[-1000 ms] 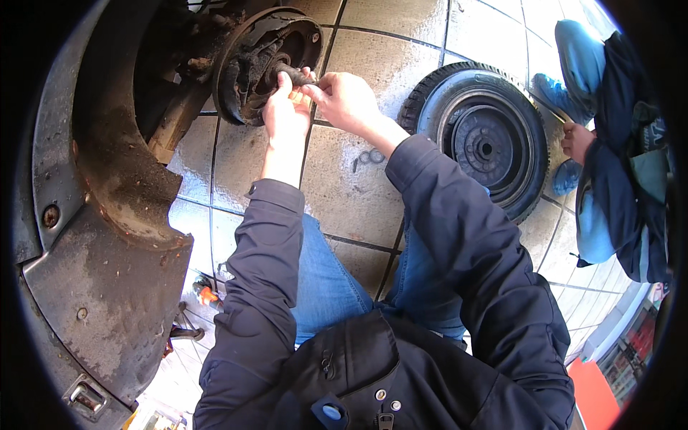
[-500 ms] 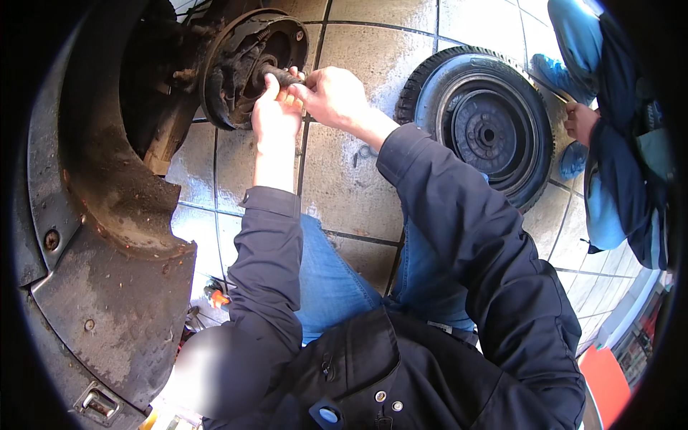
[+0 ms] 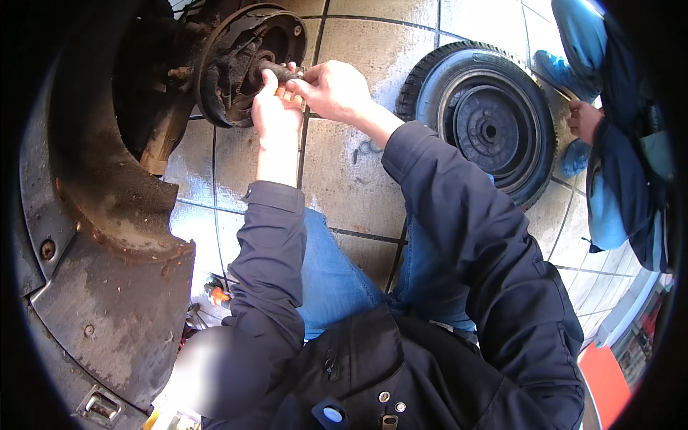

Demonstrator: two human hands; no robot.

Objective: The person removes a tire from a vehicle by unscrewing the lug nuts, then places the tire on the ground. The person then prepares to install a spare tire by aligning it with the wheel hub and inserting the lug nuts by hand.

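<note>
A rusty drum brake assembly (image 3: pixel 233 89) with its backing plate sits at the upper middle, beside the vehicle. From its centre a dark stub axle (image 3: pixel 274 69) sticks out toward the right. My left hand (image 3: pixel 278 113) is closed round this stub from below, its thumb on the near side and its fingers curled underneath. At the stub's outer end, my right hand (image 3: pixel 335 92) has thumb and fingers pinched together. Whatever lies between those right fingertips is hidden or too small to name.
A wheel with tyre (image 3: pixel 481 132) lies on the tiled floor at right. Small metal parts (image 3: pixel 368 147) lie between it and my left forearm. A rusty wheel arch (image 3: pixel 107 186) curves along the left. Another person's hand (image 3: pixel 584 120) is at far right. An orange-and-black tool (image 3: pixel 216 294) lies lower left.
Both hands stay at the stub axle with almost the same grip; the right fingers have shifted slightly at its end. The whole view has moved a little.
</note>
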